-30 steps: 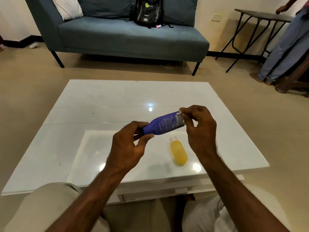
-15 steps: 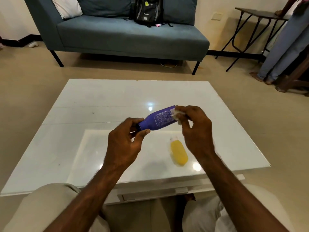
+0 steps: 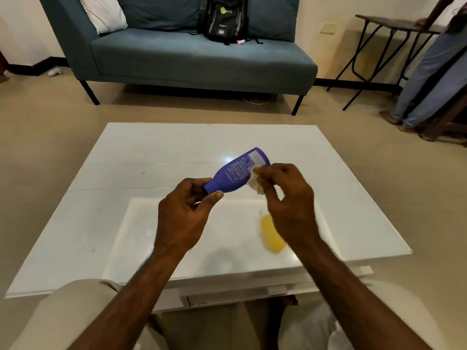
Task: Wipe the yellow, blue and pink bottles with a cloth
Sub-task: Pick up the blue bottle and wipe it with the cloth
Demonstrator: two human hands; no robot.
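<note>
Gripping the capped neck of the blue plastic bottle, the left hand holds it tilted above the glossy white table. The right hand pinches a small crumpled white cloth against the bottle's side. On the table below that hand lies the yellow plastic bottle, partly hidden.
</note>
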